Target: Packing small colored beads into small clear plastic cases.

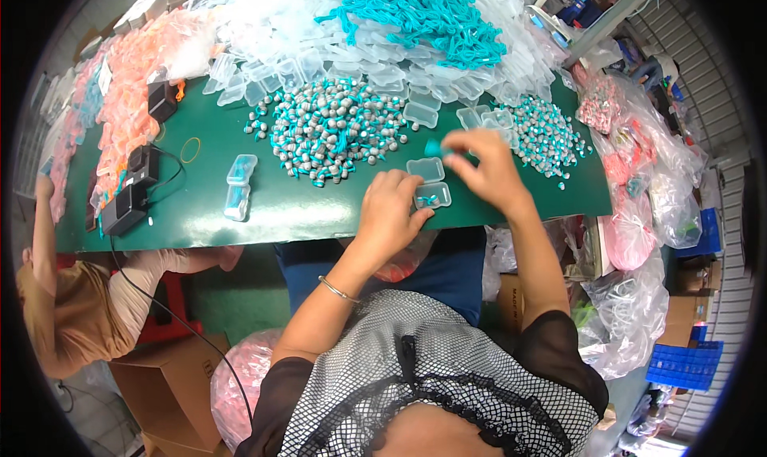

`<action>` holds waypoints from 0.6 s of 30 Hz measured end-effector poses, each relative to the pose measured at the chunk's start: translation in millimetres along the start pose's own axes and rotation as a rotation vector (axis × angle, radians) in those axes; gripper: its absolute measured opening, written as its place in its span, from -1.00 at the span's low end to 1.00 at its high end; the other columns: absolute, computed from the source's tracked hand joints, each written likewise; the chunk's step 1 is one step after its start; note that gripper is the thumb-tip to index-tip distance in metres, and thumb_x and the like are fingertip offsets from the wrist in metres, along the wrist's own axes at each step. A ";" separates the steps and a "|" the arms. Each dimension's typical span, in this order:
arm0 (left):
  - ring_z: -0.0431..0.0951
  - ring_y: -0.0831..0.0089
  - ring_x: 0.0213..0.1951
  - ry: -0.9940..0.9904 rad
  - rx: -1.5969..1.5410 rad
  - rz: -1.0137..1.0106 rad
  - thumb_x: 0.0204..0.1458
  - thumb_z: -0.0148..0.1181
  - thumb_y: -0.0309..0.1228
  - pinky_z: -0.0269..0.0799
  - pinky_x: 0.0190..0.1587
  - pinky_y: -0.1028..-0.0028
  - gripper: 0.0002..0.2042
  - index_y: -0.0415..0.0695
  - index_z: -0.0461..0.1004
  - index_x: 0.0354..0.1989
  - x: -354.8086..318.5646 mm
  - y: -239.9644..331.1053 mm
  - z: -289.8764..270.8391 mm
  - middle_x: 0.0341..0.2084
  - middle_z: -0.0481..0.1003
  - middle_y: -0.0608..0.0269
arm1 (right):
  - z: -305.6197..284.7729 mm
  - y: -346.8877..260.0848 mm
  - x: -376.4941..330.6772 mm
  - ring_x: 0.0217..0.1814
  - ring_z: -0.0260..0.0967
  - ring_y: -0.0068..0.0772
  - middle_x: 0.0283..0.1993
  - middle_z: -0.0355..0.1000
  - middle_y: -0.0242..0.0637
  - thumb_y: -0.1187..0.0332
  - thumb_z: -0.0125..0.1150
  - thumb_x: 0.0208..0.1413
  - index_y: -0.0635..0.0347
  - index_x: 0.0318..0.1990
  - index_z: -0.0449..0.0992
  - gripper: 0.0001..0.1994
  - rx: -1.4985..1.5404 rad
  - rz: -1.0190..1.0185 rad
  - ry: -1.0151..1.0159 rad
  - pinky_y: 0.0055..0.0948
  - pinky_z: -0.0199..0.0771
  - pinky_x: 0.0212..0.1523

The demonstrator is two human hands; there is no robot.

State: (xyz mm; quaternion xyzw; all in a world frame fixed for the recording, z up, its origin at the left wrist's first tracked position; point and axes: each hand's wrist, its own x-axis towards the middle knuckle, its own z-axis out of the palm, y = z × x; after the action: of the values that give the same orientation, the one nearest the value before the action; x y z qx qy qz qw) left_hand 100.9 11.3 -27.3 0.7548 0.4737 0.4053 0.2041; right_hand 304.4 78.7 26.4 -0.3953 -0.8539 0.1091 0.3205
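Bright, even overhead light is flooding the green table [264, 209], casting only soft, short shadows, while the clear plastic cases [383, 53] at the top are glaring toward white. Fisheye distortion is bending the table edge and blackening the corners; the rim is looking soft, the center fairly sharp.

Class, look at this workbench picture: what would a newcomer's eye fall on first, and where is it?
First, the heap of teal-and-grey earplugs in the middle of the green table, with a tangle of teal cords at the far edge. Next, the hands: the left hand rests by a small clear case, and the right hand pinches a teal piece above it.
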 end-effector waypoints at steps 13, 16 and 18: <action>0.46 0.03 -0.13 -0.024 0.007 -0.045 -0.28 0.49 -0.43 0.40 -0.04 0.17 -0.54 -0.20 0.50 -0.12 1.0 4.7 -1.2 -0.24 0.49 0.06 | 7.3 -22.7 -44.4 -0.09 0.41 -0.28 -0.19 0.48 -0.34 0.42 0.33 -0.02 0.09 -0.16 0.60 -0.78 -0.231 -0.173 -0.073 -0.26 0.27 -0.03; 0.46 0.03 -0.13 -0.023 0.006 -0.047 -0.28 0.49 -0.43 0.40 -0.04 0.17 -0.55 -0.20 0.50 -0.13 0.8 5.4 -1.2 -0.24 0.49 0.07 | 10.7 -15.8 -33.3 -0.03 0.39 -0.25 -0.15 0.47 -0.31 0.41 0.31 0.02 0.08 -0.07 0.57 -0.73 -0.161 0.004 0.002 -0.23 0.26 -0.01; 0.46 0.03 -0.13 -0.030 0.015 -0.044 -0.27 0.49 -0.43 0.40 -0.04 0.17 -0.53 -0.20 0.49 -0.11 0.7 4.7 -1.3 -0.25 0.49 0.06 | 20.2 -5.6 -26.8 -0.01 0.38 -0.24 -0.13 0.47 -0.30 0.41 0.30 0.03 0.08 -0.06 0.56 -0.72 -0.186 0.009 -0.039 -0.23 0.25 0.00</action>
State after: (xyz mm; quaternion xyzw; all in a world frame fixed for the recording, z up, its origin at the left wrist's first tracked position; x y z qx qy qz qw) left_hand 102.6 9.7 -23.0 0.7519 0.4900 0.3857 0.2141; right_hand 301.1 56.4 0.9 -0.4251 -0.8646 0.0387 0.2650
